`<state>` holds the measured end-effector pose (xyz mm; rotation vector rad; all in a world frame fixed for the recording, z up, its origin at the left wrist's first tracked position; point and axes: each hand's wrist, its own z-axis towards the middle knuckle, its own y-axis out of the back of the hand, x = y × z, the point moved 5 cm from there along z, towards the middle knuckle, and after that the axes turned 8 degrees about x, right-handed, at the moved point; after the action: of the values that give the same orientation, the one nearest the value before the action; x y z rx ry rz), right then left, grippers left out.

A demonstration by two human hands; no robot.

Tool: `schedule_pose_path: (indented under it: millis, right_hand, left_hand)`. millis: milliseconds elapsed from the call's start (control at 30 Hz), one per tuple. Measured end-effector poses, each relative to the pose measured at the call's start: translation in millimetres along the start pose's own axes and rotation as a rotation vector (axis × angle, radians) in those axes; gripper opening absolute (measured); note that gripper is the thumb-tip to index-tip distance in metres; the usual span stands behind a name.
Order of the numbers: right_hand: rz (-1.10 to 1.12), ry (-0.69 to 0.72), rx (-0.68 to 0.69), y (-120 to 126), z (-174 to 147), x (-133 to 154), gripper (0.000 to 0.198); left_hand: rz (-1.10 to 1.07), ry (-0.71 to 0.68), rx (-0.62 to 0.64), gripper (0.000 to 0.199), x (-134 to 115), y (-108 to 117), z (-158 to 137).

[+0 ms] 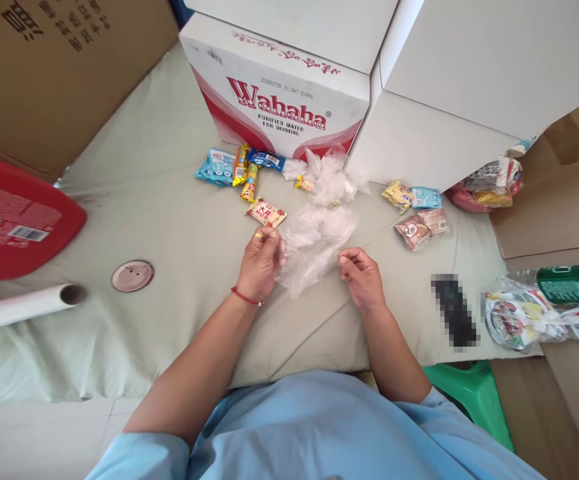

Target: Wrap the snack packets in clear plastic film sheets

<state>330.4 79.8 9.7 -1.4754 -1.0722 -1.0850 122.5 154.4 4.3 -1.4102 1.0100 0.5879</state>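
A crumpled clear plastic bag (314,247) lies spread on the cloth between my hands. My left hand (262,263), with a red cord at the wrist, pinches the bag's left edge. On the other side, my right hand (362,277) is closed, thumb against fingers, at the bag's right edge. Just beyond my left fingertips sits a small cream and red snack packet (267,213). More crumpled clear plastic (332,177) lies behind the bag, beside a small yellow wrapped piece (304,183).
Blue packets (217,167) and yellow sticks (249,182) lie at the back left; several small packets (412,231) lie right. A Wahaba-style white and red carton (279,100) stands behind. A round lid (132,275), white tube (24,307) and red container (19,220) are left; a blurred dark object (454,310) is right.
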Motion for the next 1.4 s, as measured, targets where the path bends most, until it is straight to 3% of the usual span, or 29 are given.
schedule_pose_path:
  millis: [100, 200, 333, 400, 433, 500, 567, 700, 833, 1000, 1133, 1233, 1333, 1400]
  right_hand:
    - [0.171, -0.016, -0.036, 7.8, 2.5, 6.9, 0.025]
    - [0.178, 0.001, -0.021, 6.1, 2.9, 7.6, 0.033]
    - [0.027, 0.011, 0.125, -15.3, -1.5, -4.8, 0.074]
    - [0.022, -0.059, 0.24, -28.4, -5.6, -14.7, 0.095]
    - [0.027, -0.115, 0.295, -33.4, -8.0, -19.0, 0.095]
    - [0.022, -0.208, 0.366, -37.3, -11.9, -23.0, 0.08]
    - [0.012, -0.238, 0.382, -33.3, -12.9, -19.6, 0.063]
    - [0.001, -0.173, 0.317, -14.5, -7.5, -3.6, 0.052]
    - [-0.011, -0.045, 0.183, 0.9, -2.0, 8.7, 0.04]
    - [0.081, -0.033, 0.134, 1.1, -0.8, 7.8, 0.042]
    - [0.118, -0.172, 0.195, -5.2, -2.8, 0.3, 0.059]
    - [0.063, -0.291, 0.315, -11.3, -6.7, -4.2, 0.069]
    - [-0.028, -0.307, 0.4, -16.3, -8.8, -5.2, 0.055]
    - [-0.064, -0.264, 0.374, -17.8, -7.7, -4.7, 0.047]
  left_hand:
    - [-0.006, -0.057, -0.117, 0.053, -8.7, 15.2, 6.6]
    - [-0.042, -0.075, -0.144, 0.053, -13.5, 18.0, 5.1]
    - [-0.14, 0.019, -0.012, 0.051, -6.8, -0.7, -6.9]
    - [-0.185, 0.084, 0.09, 0.049, -1.6, -12.7, -13.6]
    - [-0.203, 0.104, 0.126, 0.047, 0.1, -16.6, -15.8]
    - [-0.228, 0.106, 0.14, 0.042, 0.2, -16.9, -15.6]
    - [-0.245, 0.04, 0.07, 0.04, -4.5, -7.0, -9.2]
    - [-0.25, -0.151, -0.125, 0.039, -17.9, 22.5, 7.6]
    - [-0.232, -0.171, -0.217, 0.037, -18.7, 39.5, 16.6]
    - [-0.213, -0.2, -0.214, 0.036, -18.8, 45.0, 19.8]
    - [-0.166, -0.206, -0.147, 0.034, -25.7, 41.8, 18.6]
    - [-0.104, -0.198, -0.084, 0.034, -32.8, 40.2, 17.0]
    - [-0.004, -0.187, -0.108, 0.038, -40.2, 47.6, 15.3]
    - [0.138, -0.23, -0.226, 0.038, -49.1, 58.1, 9.2]
